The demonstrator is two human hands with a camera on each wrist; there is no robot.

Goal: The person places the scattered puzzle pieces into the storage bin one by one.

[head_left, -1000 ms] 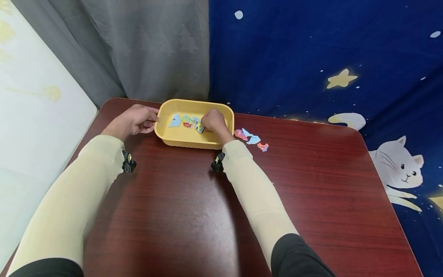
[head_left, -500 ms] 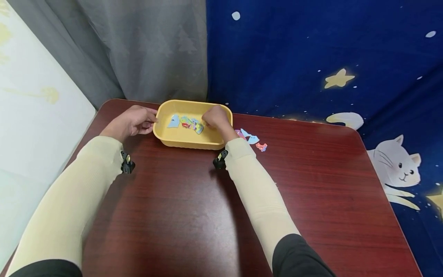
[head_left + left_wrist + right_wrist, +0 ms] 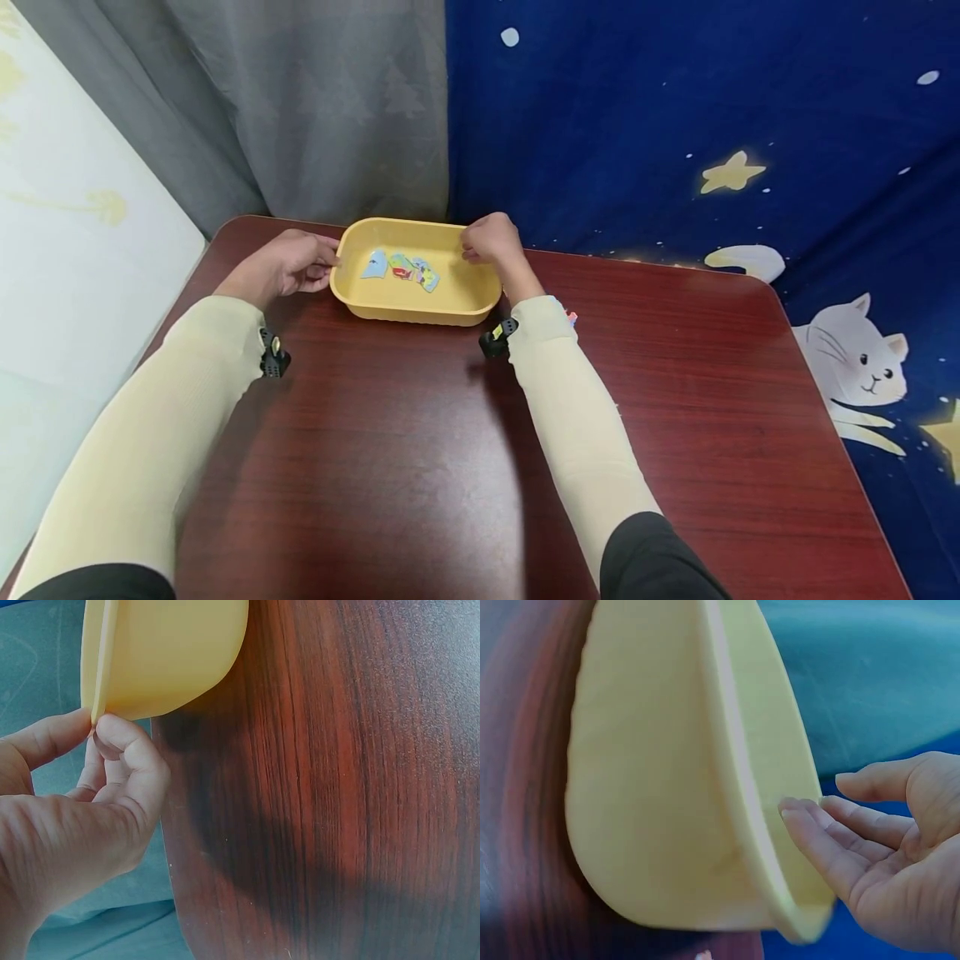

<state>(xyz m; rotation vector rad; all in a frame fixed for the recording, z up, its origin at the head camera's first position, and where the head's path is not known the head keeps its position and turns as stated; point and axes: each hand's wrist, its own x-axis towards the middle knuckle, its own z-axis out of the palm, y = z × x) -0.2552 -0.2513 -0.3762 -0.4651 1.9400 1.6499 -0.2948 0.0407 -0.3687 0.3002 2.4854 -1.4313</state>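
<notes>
A yellow plastic basin (image 3: 367,297) stands near the back edge of the table. My left hand (image 3: 296,258) pinches its left rim between thumb and index finger, as the left wrist view shows at the basin's rim (image 3: 103,664). Over the basin's right end is my right hand (image 3: 491,240). In the right wrist view that hand (image 3: 889,851) has its thumb apart from the fingers, nothing between them, fingertips right by the rim. On the basin floor lie a light blue puzzle-like piece (image 3: 374,264) and a patterned cluster of pieces (image 3: 426,276).
The dark red wooden table (image 3: 390,433) extends toward me and to the right. A red piece (image 3: 572,318) peeks out beside my right sleeve, which hides the other pieces there. Behind the table hang a grey curtain (image 3: 337,108) and a blue one (image 3: 600,108).
My right hand has moved from the pieces in the basin to the right, up to its right rim. The right forearm now covers loose pieces on the table. The left hand keeps its hold.
</notes>
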